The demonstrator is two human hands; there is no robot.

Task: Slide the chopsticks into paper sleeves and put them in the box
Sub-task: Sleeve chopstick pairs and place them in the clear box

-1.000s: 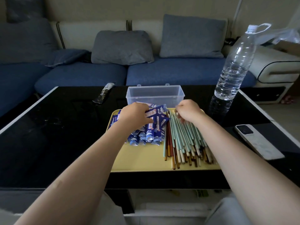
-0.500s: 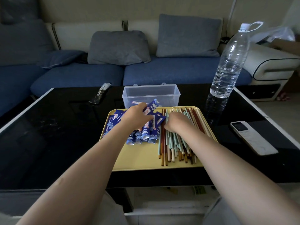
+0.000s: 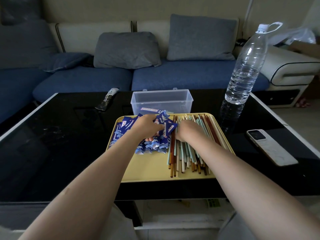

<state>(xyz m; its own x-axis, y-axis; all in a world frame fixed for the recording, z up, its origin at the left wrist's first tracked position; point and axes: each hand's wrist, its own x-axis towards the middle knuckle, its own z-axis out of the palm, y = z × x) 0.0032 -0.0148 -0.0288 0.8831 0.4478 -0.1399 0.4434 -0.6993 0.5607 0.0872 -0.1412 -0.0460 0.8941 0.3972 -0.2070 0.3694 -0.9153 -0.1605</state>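
Head view: a paper sleeve (image 3: 166, 126) is pinched by the left hand (image 3: 147, 126) while chopsticks (image 3: 188, 149) are gripped by the right hand (image 3: 187, 129); aligning tips with the sleeve mouth is needed next.

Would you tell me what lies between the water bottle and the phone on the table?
In the head view, only bare black table separates the water bottle and the phone; the bottle's reflection shows in the glossy surface.

One tray (image 3: 147, 172), one box (image 3: 161, 101), one bottle (image 3: 245, 66), one phone (image 3: 271, 147).
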